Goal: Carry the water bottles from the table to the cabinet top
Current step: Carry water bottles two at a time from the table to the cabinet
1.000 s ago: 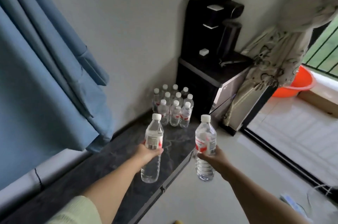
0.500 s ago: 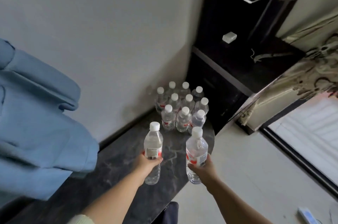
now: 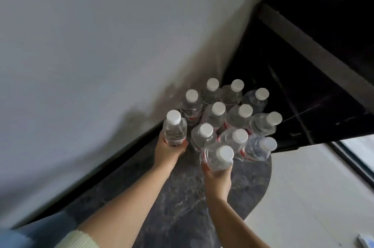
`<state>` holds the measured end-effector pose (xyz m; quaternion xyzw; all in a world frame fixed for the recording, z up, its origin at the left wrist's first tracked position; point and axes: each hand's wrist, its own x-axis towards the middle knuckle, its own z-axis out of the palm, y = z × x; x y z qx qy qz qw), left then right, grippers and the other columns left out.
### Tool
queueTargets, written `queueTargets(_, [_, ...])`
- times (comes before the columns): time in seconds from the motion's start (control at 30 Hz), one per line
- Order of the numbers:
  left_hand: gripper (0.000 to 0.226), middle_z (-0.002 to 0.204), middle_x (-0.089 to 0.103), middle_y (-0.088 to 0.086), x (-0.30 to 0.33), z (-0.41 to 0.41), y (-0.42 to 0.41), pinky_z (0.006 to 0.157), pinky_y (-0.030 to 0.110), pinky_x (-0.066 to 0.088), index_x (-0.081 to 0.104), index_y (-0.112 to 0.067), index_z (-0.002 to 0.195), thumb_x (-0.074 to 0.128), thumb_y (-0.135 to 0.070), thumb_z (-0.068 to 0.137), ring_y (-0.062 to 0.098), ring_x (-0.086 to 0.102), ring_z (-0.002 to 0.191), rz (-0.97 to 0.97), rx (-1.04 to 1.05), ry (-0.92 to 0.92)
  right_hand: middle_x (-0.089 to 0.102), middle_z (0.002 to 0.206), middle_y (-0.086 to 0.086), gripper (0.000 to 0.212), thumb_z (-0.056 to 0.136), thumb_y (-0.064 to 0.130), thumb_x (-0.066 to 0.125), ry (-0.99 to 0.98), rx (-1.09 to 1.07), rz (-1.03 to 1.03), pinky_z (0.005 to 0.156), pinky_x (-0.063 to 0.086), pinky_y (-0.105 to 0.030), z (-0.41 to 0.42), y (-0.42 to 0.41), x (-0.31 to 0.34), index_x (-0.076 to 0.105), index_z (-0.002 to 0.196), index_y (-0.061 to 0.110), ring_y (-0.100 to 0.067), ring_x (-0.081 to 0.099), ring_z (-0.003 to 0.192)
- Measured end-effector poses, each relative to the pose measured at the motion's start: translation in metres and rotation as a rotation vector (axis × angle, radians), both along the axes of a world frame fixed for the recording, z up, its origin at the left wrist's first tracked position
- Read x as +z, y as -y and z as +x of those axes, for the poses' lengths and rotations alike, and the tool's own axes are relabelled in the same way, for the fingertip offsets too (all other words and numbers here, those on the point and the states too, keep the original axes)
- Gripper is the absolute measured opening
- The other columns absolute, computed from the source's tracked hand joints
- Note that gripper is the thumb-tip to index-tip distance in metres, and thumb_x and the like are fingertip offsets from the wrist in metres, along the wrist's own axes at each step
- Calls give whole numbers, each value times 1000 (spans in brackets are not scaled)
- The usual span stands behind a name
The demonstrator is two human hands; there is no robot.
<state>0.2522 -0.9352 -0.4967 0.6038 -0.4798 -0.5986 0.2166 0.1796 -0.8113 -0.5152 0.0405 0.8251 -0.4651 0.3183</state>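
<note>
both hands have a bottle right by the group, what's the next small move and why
Probably lower both bottles onto the dark marble top beside the standing bottles: the left hand and right hand each grip one at the cluster's near edge.

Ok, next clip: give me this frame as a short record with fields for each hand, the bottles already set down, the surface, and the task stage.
left hand: grips a capped water bottle, upright, at the group's left edge
right hand: grips a second capped bottle at the group's near edge
standing bottles: ten, white caps, packed in the corner
surface: dark marbled cabinet top, rounded end
stage: both bottles at the group, not yet released
</note>
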Motion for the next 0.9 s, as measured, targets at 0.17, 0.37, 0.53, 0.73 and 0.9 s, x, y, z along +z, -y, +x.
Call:
queueTargets(0.17, [73, 124, 64, -1, -16, -15, 21, 103, 43, 46, 52, -22, 131, 87, -16, 68, 16, 60, 116, -56, -140, -65, 59, 112, 10, 63, 78, 24, 77, 3, -72, 28, 85, 37, -28, 3, 7, -25, 43, 129, 38, -12, 53, 100])
queueTargets(0.37, [81, 136, 56, -2, -23, -12, 26, 109, 47, 39, 40, -24, 142, 83, -18, 73, 15, 52, 126, -7, -257, -76, 55, 113, 8, 65, 78, 24, 76, 61, -24, 27, 84, 35, -28, -2, 8, -30, 35, 127, 37, -14, 53, 101])
queueTargets(0.53, [84, 141, 51, -5, -18, -2, 9, 108, 34, 38, 30, -27, 147, 76, -13, 79, 13, 49, 128, 62, -215, -9, 54, 129, -4, 76, 77, 15, 74, 82, 145, 59, 88, 39, -30, -8, 4, -20, 30, 138, 21, -21, 53, 111])
queueTargets(0.73, [87, 152, 36, -2, 9, 14, -35, 102, 24, 31, 15, -26, 152, 70, -16, 85, 8, 38, 133, 82, -218, 105, 42, 146, -11, 89, 81, 22, 74, 101, 262, 53, 106, 41, -43, -6, -23, 14, 18, 149, 16, -28, 45, 131])
queueTargets(0.9, [83, 155, 31, 4, 52, 23, -64, 111, 35, 31, 15, -28, 152, 67, -21, 88, 19, 33, 140, 33, -249, 149, 37, 149, -12, 92, 81, 23, 76, 33, 339, 23, 110, 37, -42, -6, -56, 59, 16, 151, 14, -28, 39, 136])
